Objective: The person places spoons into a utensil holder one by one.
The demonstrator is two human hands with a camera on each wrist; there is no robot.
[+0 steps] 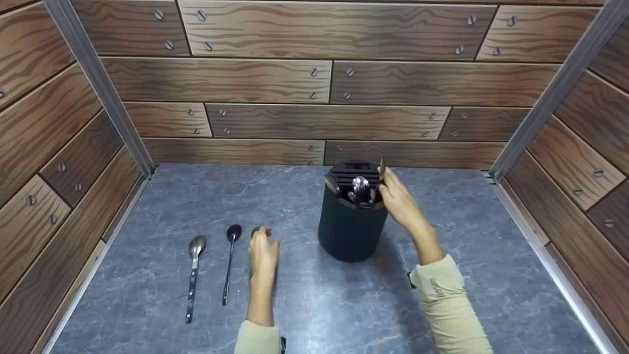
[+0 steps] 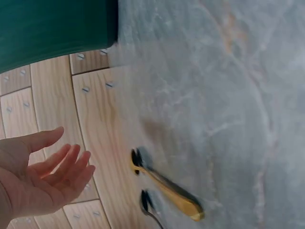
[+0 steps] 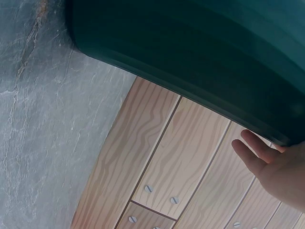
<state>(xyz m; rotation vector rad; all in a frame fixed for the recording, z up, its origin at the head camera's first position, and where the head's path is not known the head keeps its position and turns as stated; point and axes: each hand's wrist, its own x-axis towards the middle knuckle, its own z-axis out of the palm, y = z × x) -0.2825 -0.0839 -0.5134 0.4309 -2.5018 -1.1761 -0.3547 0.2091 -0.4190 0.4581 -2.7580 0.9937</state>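
a person is reaching across a grey-blue marbled tabletop (image 1: 314, 305), pale sleeves (image 1: 258, 339) showing nearest the camera. at the left, a metal spoon with a dark, speckled handle (image 1: 193, 275) is lying with its bowl pointing away, and a slimmer, dark long-handled spoon (image 1: 229, 265) is lying beside it. to the right of these the left hand (image 1: 263, 253) is hovering with a slack grip, the fingers loosely bent and holding nothing; in the left wrist view a gold-handled spoon (image 2: 178, 199) is lying on the tabletop near those fingers but apart from them, while in the head view the hand is covering most of it. farther on, right of centre, a dark green utensil holder (image 1: 351, 233) is standing upright, with a shiny silver spoon (image 1: 360, 184) rising from its black slotted top and another utensil (image 1: 332, 185) leaning at the left of the rim. the right hand (image 1: 400, 199) is reaching to the rim's right side, beside a thin upright utensil (image 1: 382, 168); whether it is pinching that or only touching the rim cannot be told. behind everything, a wall of printed wood planks (image 1: 324, 29) is rising between grey metal posts (image 1: 98, 83).
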